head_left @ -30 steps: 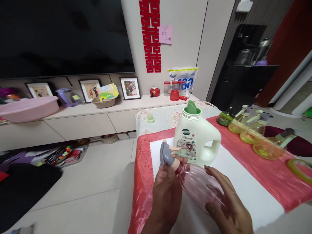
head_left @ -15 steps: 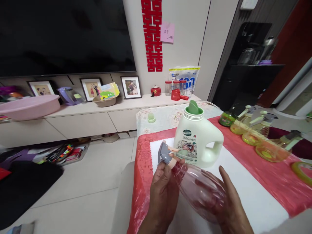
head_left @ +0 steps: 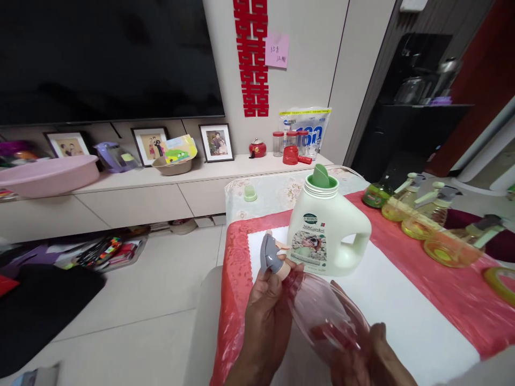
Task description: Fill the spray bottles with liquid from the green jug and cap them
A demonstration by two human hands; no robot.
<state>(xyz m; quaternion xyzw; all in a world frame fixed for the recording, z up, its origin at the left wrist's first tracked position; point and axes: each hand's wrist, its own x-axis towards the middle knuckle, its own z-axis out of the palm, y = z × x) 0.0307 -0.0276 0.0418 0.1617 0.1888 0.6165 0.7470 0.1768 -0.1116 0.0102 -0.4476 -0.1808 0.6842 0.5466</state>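
Note:
A clear pink spray bottle [head_left: 317,308] lies tilted across both my hands, its grey trigger head [head_left: 270,254] pointing up and left. My left hand [head_left: 267,311] is closed around the peach collar at the neck, just below the trigger. Around the wide base, my right hand [head_left: 370,351] grips the bottle, its fingers partly seen through the plastic. Right behind the bottle stands a large pale green detergent jug [head_left: 322,230], upright and uncapped, with a green spout in its mouth. Its light green cap [head_left: 250,193] sits apart on the flowered cloth.
Several spray bottles with yellow liquid [head_left: 430,220] line the right side of the red cover [head_left: 442,300], near a tape roll [head_left: 501,284]. A white sheet [head_left: 406,295] lies under the jug. Behind runs a low cabinet [head_left: 217,174] holding photo frames and a pink basin [head_left: 50,174].
My right hand has shifted from beside the bottle's base, thumb raised, to wrap around it. The bottle has turned a little. My left hand stays at the neck.

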